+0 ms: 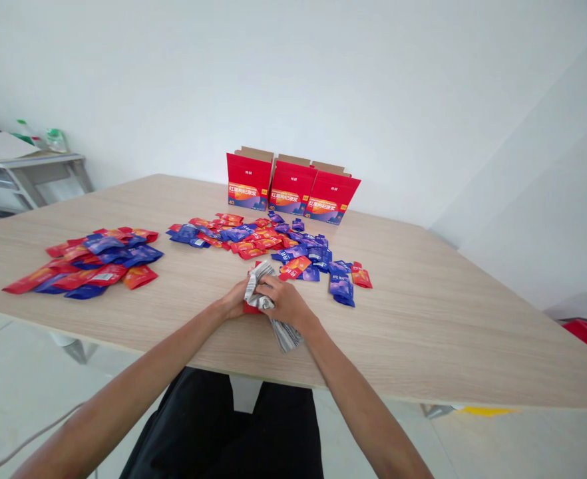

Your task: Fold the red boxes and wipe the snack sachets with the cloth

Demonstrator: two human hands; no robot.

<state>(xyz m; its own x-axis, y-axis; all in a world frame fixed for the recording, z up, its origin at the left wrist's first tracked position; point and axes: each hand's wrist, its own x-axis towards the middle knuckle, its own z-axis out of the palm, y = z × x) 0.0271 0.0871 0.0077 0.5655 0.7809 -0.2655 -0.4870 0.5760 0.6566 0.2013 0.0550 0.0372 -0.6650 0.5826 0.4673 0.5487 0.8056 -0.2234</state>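
Observation:
Near the table's front edge, my right hand point(286, 301) is closed on a grey-and-white striped cloth point(286, 336), whose loose end hangs toward me. Under the cloth lies a red pouch point(250, 309), mostly covered, with only bits of its edges showing. My left hand point(234, 301) grips this pouch from its left side, its fingers partly hidden by the cloth. Just beyond my hands spreads a loose heap of red and blue pouches point(266, 243). A blue pouch point(342, 287) lies to the right of my hands.
Three red open-topped boxes point(293, 185) stand side by side at the back of the table point(423, 319). On the left lies a layered pile of red and blue pouches point(106, 259). A grey side desk point(28, 163) stands at the far left, against the white wall.

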